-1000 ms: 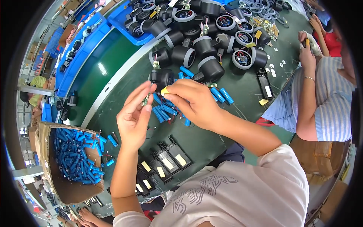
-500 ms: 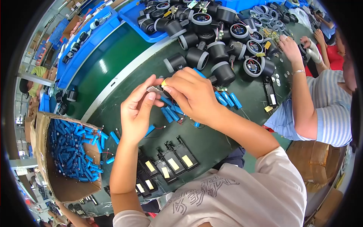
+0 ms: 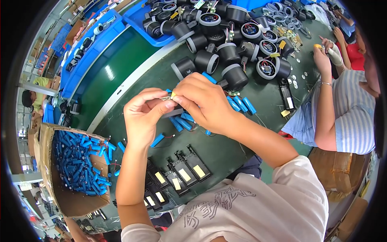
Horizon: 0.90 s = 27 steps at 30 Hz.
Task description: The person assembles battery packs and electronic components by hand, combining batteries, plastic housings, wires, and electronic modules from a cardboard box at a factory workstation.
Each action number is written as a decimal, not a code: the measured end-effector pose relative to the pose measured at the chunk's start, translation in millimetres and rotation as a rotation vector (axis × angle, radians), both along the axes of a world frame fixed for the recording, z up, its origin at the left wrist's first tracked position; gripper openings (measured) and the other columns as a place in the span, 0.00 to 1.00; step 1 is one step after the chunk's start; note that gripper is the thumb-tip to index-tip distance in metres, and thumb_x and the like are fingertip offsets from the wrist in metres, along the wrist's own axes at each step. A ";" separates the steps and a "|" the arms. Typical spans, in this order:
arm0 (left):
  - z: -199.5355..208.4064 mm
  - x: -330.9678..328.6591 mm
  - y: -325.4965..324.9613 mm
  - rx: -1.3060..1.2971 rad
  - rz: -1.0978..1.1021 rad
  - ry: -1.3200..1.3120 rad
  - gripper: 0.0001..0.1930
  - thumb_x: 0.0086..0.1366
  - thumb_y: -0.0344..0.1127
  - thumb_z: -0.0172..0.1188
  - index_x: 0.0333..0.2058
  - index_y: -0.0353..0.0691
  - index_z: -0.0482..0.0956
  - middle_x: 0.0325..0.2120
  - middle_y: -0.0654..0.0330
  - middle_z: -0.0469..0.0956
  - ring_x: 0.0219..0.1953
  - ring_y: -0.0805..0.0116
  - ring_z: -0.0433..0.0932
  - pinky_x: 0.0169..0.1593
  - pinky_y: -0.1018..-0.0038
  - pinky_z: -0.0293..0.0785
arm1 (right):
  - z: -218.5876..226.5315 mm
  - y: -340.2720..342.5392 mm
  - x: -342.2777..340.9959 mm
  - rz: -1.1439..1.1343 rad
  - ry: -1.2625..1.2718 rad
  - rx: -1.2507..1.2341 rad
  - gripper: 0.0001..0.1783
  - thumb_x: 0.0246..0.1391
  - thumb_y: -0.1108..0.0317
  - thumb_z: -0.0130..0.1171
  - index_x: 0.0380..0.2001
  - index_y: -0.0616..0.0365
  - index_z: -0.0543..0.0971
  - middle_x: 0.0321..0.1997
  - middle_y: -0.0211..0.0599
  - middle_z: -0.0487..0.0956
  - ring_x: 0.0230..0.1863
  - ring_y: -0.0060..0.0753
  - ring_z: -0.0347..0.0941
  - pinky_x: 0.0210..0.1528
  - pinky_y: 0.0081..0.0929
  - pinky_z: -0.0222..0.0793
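My left hand [image 3: 141, 115] is closed, thumb and forefinger pinching a small flat silvery piece [image 3: 166, 98]. Against it my right hand [image 3: 205, 101] pinches a small yellow tab [image 3: 173, 95]; whether tab and piece are joined I cannot tell. Just under the fingertips shows a grey curved edge [image 3: 172, 113], mostly hidden, so its kind is unclear. Blue cylindrical battery cells [image 3: 183, 123] with thin wires lie on the table below my hands. Nearer me are several flat black plastic covers [image 3: 184, 174] bearing pale yellow pads.
An open cardboard box [image 3: 76, 203] of blue cells stands at left. Black round housings with grey rims [image 3: 236, 76] are heaped at the back, partly in a blue tray [image 3: 133, 20]. At right a co-worker's hand [image 3: 321, 60] holds something yellow, near a black part [image 3: 287, 96].
My left hand has shifted slightly left and tilted, and the silvery piece now shows edge-on. The grey edge has come into sight. The co-worker's hand has moved right and lower.
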<state>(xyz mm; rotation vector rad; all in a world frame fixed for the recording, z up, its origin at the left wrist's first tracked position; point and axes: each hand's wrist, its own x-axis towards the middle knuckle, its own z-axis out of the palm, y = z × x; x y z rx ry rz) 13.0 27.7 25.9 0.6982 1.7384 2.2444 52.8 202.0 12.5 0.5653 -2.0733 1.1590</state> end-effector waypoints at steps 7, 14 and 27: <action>11.0 6.9 9.0 -0.159 0.039 -0.006 0.07 0.60 0.22 0.59 0.38 0.30 0.79 0.38 0.52 0.77 0.32 0.65 0.81 0.36 0.76 0.80 | 3.7 11.6 4.4 -0.025 -0.038 0.071 0.05 0.50 0.72 0.59 0.31 0.57 0.76 0.32 0.33 0.76 0.36 0.42 0.71 0.33 0.34 0.70; 20.3 13.2 27.0 -0.324 0.143 0.274 0.08 0.58 0.19 0.59 0.37 0.32 0.81 0.36 0.56 0.77 0.32 0.75 0.77 0.34 0.82 0.76 | 6.2 16.7 13.5 -0.167 -0.002 0.112 0.04 0.48 0.73 0.60 0.30 0.59 0.77 0.28 0.34 0.76 0.31 0.39 0.73 0.26 0.33 0.69; 13.0 32.9 118.9 -0.346 -0.154 0.355 0.09 0.58 0.17 0.58 0.38 0.30 0.81 0.34 0.59 0.75 0.34 0.75 0.76 0.35 0.83 0.73 | -4.1 66.8 81.1 -0.379 -0.060 -0.101 0.10 0.34 0.82 0.56 0.26 0.63 0.72 0.19 0.37 0.73 0.22 0.42 0.70 0.23 0.35 0.66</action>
